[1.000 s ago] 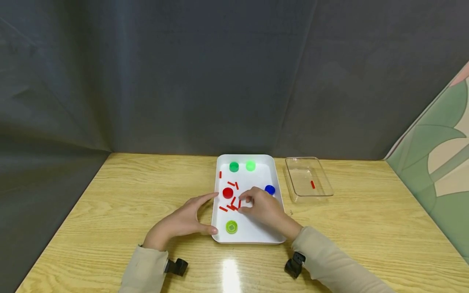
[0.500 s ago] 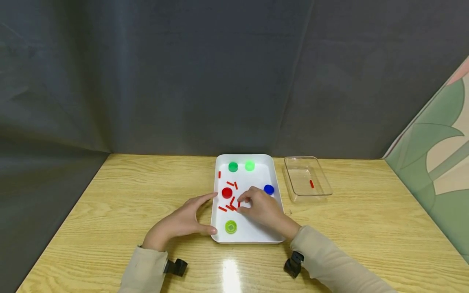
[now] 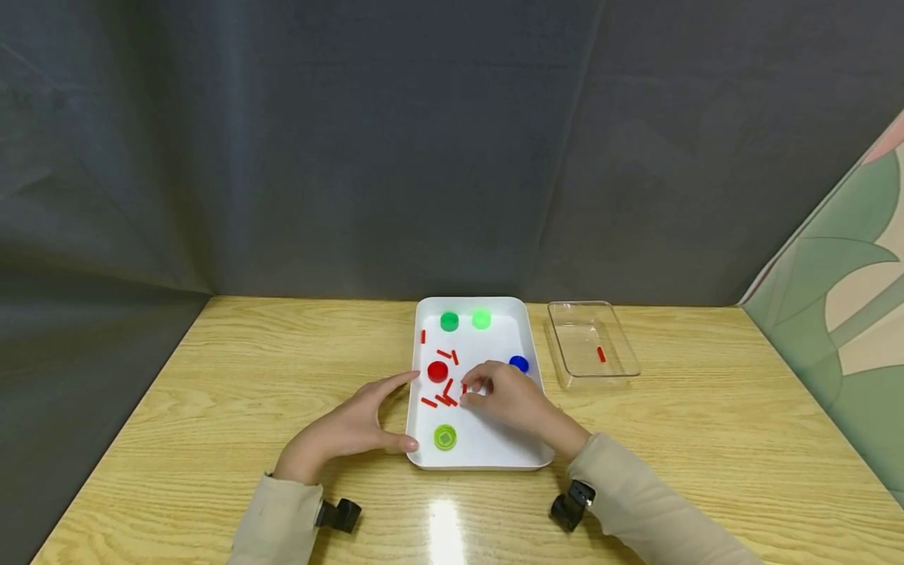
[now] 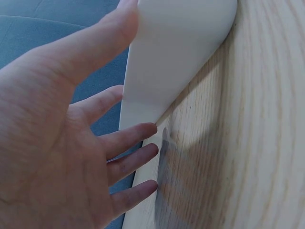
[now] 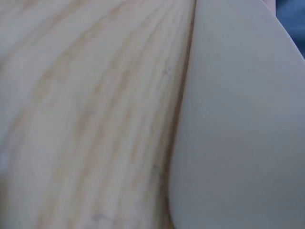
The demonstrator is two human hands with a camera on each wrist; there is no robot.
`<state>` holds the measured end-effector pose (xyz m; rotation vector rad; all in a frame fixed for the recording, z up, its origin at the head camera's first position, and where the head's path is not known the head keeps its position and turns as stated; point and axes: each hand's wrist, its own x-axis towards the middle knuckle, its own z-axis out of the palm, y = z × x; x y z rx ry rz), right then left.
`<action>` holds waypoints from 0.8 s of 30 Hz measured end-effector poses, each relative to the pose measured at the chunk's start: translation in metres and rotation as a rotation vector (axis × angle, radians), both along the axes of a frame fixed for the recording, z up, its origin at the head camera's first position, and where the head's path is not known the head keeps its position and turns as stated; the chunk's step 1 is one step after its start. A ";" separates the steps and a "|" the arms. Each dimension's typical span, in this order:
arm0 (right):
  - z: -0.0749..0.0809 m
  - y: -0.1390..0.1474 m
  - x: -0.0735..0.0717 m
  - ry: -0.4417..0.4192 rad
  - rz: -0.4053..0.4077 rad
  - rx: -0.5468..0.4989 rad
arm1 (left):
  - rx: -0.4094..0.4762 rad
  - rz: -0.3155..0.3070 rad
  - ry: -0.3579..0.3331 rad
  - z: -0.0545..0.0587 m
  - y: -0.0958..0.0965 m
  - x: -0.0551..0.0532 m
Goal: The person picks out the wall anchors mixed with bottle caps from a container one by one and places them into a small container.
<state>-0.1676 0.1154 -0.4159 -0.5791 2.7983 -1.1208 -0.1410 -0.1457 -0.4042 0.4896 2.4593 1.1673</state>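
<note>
A white tray point(image 3: 494, 459) holds several short red sticks point(image 3: 429, 402), a red cap point(image 3: 438, 371) and other coloured caps. Over the tray's middle, my right hand point(image 3: 510, 396) pinches one red stick point(image 3: 464, 388) between thumb and forefinger, just right of a small heap of sticks. My left hand point(image 3: 353, 420) spreads thumb and forefinger against the tray's left side. In the left wrist view its fingers are fairly straight, with the thumb at the wall of the tray point(image 4: 176, 43). The right wrist view shows the tray's outer wall point(image 5: 238, 119) and the wood, not the fingers.
Right of the tray stands a clear plastic box point(image 3: 593, 369) with one red stick point(image 3: 601, 355) inside. Within the tray are a dark green cap point(image 3: 449, 322), a light green cap point(image 3: 481, 318), a blue cap point(image 3: 519, 363) and a yellow-green cap point(image 3: 445, 437). A dark curtain point(image 3: 395, 157) hangs behind.
My right hand has shifted slightly to the right, and the red stick between its fingertips has come away from the heap. The left hand stays in place at the tray's side.
</note>
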 end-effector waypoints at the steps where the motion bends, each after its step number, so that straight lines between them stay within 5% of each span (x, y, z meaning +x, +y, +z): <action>1: 0.000 0.001 0.000 0.004 0.006 -0.006 | 0.003 -0.003 -0.003 0.000 0.000 0.000; 24: 0.018 0.026 0.005 0.114 -0.034 -0.139 | 0.044 -0.033 -0.011 -0.003 0.000 -0.002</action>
